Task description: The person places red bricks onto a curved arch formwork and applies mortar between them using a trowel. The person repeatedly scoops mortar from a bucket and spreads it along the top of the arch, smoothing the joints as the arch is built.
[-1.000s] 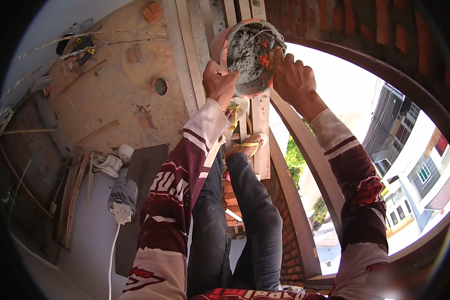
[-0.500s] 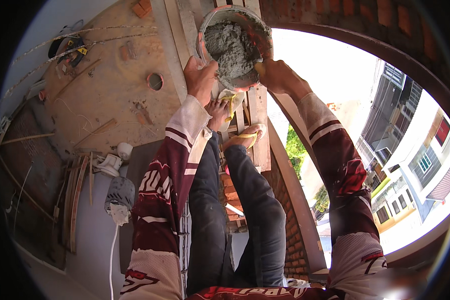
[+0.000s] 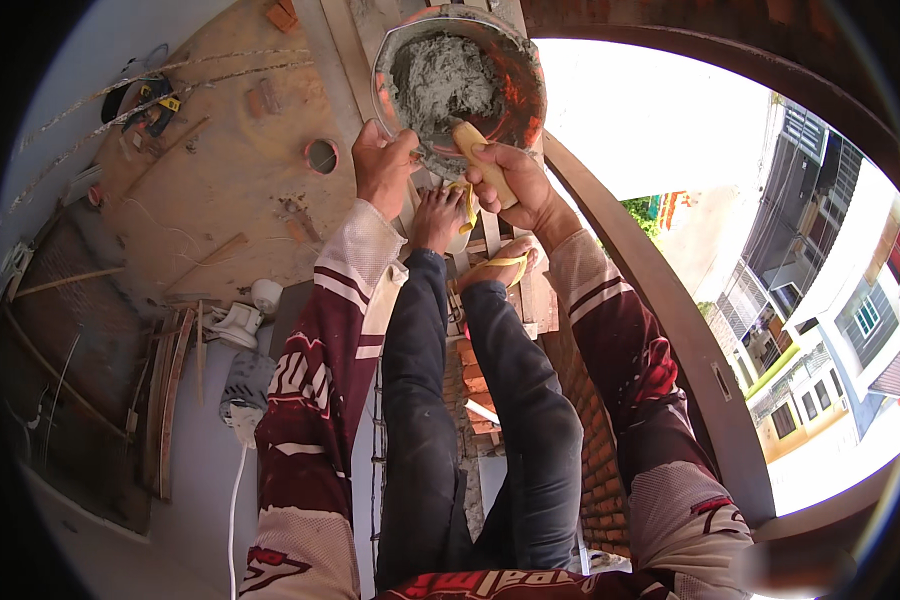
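Grey mortar (image 3: 445, 75) heaps in a bucket (image 3: 522, 92) as a wooden handle (image 3: 482, 160) swings into view.
Right hand (image 3: 520, 186), shifted off the bucket's right side, clasps it; left hand (image 3: 382, 172) alone pinches the bucket, near left.

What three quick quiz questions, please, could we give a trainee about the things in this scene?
1. Which hand grips the pale, rounded wooden handle?

2. Multiple choice: the thick, pasty mix inside the round, orange-streaked bucket is mainly:
A) bright blue
B) grey
C) deep red

3. Fill in the blank: the thin sandal straps are ____ in colour.

Key:
1. The right hand.
2. B.
3. Yellow.
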Action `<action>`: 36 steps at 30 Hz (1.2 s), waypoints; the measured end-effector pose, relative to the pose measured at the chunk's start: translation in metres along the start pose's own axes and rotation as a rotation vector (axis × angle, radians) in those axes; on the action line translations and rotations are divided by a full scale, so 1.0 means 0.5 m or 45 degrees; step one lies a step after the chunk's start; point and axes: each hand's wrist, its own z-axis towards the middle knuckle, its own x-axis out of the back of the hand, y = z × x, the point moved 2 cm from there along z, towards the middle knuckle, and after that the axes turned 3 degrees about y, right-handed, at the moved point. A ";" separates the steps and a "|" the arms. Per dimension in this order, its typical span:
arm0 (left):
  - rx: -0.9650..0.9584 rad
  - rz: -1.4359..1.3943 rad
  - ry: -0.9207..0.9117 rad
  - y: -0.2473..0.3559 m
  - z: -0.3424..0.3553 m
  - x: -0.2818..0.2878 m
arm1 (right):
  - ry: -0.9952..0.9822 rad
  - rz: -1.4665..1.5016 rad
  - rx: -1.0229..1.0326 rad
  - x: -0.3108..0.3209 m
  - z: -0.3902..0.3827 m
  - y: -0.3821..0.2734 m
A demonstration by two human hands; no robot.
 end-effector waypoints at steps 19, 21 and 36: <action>-0.439 0.492 0.064 0.019 0.016 -0.096 | 0.871 -3.006 0.352 -0.028 -0.041 -0.256; -0.348 0.290 0.001 0.015 0.025 -0.096 | 0.659 -3.020 0.382 -0.005 -0.003 -0.244; -0.139 0.144 -0.068 0.036 0.030 -0.065 | 0.799 -3.055 0.524 -0.067 -0.178 -0.135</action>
